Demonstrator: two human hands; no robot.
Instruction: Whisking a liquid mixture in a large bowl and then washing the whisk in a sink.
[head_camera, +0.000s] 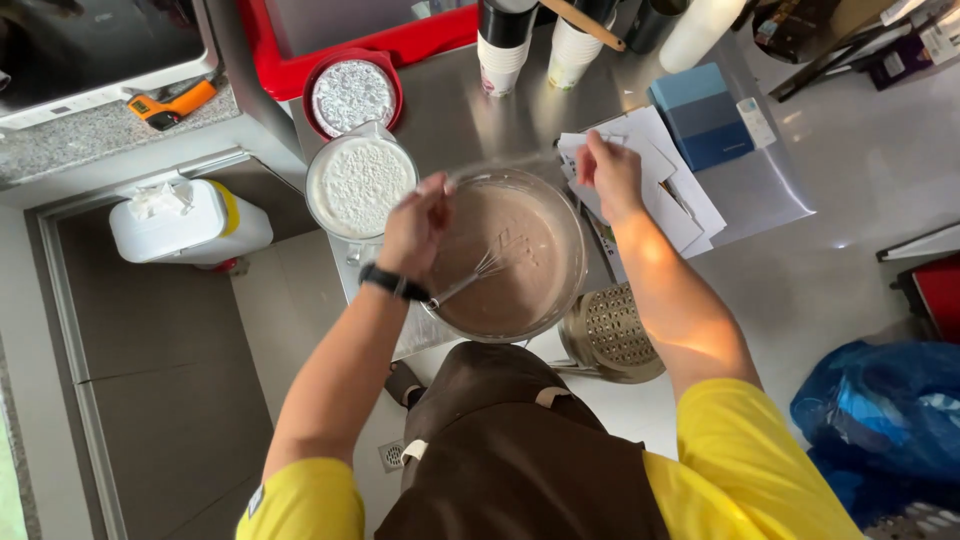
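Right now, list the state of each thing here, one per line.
Mixing bowl: upright, holding brown batter.
Whisk: wires dipped in the batter.
Left hand: closed on the whisk handle.
Right hand: resting on papers.
Measuring jug: full of white powder.

Left hand (415, 228) grips a metal whisk (478, 272), wires sunk in pale brown batter inside a glass bowl (572, 228) at the near edge of the steel counter (470, 115). Right hand (610, 175) rests on the bowl's far right rim, fingers over white papers (690, 195). Just left of the bowl, a jug of white powder (358, 185); behind it, a red dish lined with foil (353, 95). Blue boxes (702, 115) sit toward the counter's right edge. Stacked paper cups (502, 55) stand at the far edge.
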